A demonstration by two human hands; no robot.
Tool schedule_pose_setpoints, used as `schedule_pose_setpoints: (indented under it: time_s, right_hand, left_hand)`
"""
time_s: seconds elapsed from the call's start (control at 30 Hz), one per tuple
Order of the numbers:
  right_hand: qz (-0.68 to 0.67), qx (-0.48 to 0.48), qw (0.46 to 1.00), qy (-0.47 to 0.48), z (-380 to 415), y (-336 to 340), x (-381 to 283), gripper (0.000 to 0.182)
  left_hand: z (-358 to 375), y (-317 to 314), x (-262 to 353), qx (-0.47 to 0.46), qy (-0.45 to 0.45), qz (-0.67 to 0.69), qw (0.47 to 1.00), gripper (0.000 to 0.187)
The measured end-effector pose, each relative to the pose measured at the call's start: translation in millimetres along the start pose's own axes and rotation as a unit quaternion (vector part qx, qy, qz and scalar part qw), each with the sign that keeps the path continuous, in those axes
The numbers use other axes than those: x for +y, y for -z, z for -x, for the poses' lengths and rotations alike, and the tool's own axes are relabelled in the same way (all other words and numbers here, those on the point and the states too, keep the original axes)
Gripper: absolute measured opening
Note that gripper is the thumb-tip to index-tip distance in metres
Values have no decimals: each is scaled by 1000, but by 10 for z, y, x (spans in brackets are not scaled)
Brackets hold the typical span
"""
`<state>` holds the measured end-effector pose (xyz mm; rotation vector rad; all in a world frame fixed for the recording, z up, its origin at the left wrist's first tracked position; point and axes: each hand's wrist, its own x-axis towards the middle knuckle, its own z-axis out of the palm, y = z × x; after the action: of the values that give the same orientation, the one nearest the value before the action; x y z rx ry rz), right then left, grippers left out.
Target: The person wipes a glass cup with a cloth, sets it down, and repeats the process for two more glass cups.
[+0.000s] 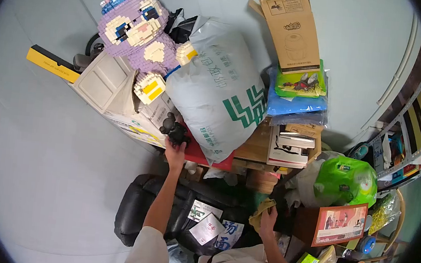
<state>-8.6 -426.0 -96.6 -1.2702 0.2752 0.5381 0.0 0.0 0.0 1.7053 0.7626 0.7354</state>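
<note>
My left hand (174, 151) is closed around the lower part of a small black bear-shaped figure (173, 129), upright at the table's front left edge beside a red item (195, 153). A large grey-white plastic sack (220, 87) lies just right of the figure. Behind it, a purple block-built figure (146, 39) leans over white boxes. Lower right, my right hand (268, 221) grips a crumpled yellowish-brown cloth (261, 213), held above the floor area near the black chair.
A black leather chair (150, 207) with papers and a bag stands before me. Right of the sack are a tall carton (293, 33), bagged packets and books (290, 149). A green bag (345, 180), a framed picture (341, 225) and a metal shelf (408, 130) stand at the right.
</note>
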Motion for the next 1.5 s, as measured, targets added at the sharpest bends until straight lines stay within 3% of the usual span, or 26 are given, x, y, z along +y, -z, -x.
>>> schedule_pose_setpoints:
  time_s: [0.07,0.13,0.2,0.27,0.3,0.37,0.5,0.6,0.63,0.7,0.73,0.8,0.83,0.9,0.93,1.0,1.13,1.2,1.33,1.4,1.43,1.5]
  right_hand:
    - [-31,-15,999,-7,17,-102,-90,33]
    - [-51,-30,998,-6,125,-137,-373,33]
    - [-77,-41,996,-1,162,-292,-550,33]
    - [-126,-82,988,40,152,-420,-647,39]
    - [-127,-75,988,39,125,-473,-644,39]
    - [-162,-110,980,36,38,-565,-634,46]
    - [-123,-134,982,52,-244,-751,-876,47]
    - [-150,-124,980,35,-335,-914,-999,42]
    - [-150,-131,980,27,-349,-928,-1023,40]
    - [-125,-124,981,77,-532,-940,-952,38]
    - [-96,-120,980,126,-627,-942,-954,36]
    - [-94,-107,982,123,-735,-894,-1159,35]
    - [-96,-95,984,118,-781,-860,-1255,33]
    - [-99,-75,984,128,-863,-868,-1351,32]
    - [-60,-70,986,136,-899,-864,-1381,31]
    - [5,-77,986,146,-1009,-822,-1367,32]
    - [36,-69,987,142,-981,-764,-1373,32]
    - [13,-53,985,164,-953,-707,-1289,28]
    - [43,-18,990,130,-1024,-629,-1141,28]
    - [-47,-22,993,105,-1005,-622,-1150,29]
    - [-46,-23,993,103,-987,-617,-1158,29]
    - [-126,-33,990,60,-976,-612,-1183,34]
  left_hand:
    - [146,-65,150,90,-124,-33,988,66]
    - [507,-255,251,262,-152,-50,952,61]
    - [1026,-391,250,289,-138,-38,947,59]
    - [1705,-626,217,110,-183,-47,976,57]
    - [1926,-708,325,37,-247,-141,958,55]
    - [1995,-926,585,84,-322,-187,924,56]
    - [1630,-993,286,189,-219,-82,954,58]
    - [1699,-1037,450,-100,-304,-45,946,46]
    - [1709,-1177,450,-105,-304,-45,946,46]
    - [1737,-1499,390,-192,-129,16,973,33]
    - [1623,-1707,128,-193,-129,19,973,33]
    - [1300,-2133,-515,-132,-29,12,991,32]
    - [1246,-2217,-366,-131,-27,17,991,32]
    - [1006,-2433,-69,-39,-158,-152,975,37]
    - [878,-2546,-78,-39,-153,-149,976,37]
    - [641,-2719,-116,-128,-60,-307,941,45]
    - [462,-2794,-11,-175,-68,-316,930,54]
    - [416,-2815,-18,-227,-75,-414,878,81]
    - [474,-2839,-70,-210,-32,-435,875,83]
    - [592,-2798,-92,-97,-225,-392,887,83]
    - [601,-2808,-158,-97,-223,-394,886,83]
    - [591,-2819,-290,-96,-103,-321,936,84]
